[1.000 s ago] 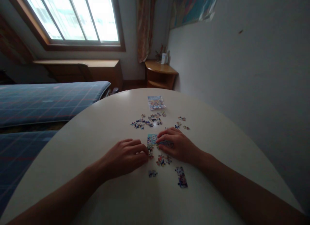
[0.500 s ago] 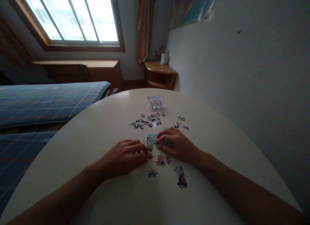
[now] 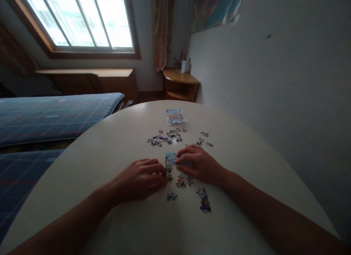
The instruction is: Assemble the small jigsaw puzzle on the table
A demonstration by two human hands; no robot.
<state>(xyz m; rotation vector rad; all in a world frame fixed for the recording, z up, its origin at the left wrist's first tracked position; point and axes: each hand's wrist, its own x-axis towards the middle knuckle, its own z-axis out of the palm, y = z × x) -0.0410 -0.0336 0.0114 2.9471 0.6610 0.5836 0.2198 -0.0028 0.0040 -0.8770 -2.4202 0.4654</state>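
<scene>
A partly joined jigsaw puzzle point(image 3: 169, 159) lies flat on the white table, with a blue top strip and a strip running down its left side. My left hand point(image 3: 142, 177) rests at that left side, fingers curled and closed, the tips against the puzzle's edge. Over the top strip lies my right hand point(image 3: 197, 160), its fingers bent and closed on the puzzle, hiding much of the strip's right part. Just below are loose jigsaw pieces point(image 3: 181, 181). Nearer to me sit a small joined pair of pieces point(image 3: 172, 197) and a longer joined section point(image 3: 204, 200).
Beyond the hands, several loose pieces point(image 3: 157, 140) are scattered, with a smaller group point(image 3: 200, 141) to the right. A printed picture sheet point(image 3: 175, 116) lies near the far edge of the round table point(image 3: 123, 134). A plaid mattress point(image 3: 55, 116) stands left; a wall point(image 3: 274, 83) is right.
The view has shifted very slightly. Both hands stay in nearly the same place on the puzzle, and the pieces lie as before.
</scene>
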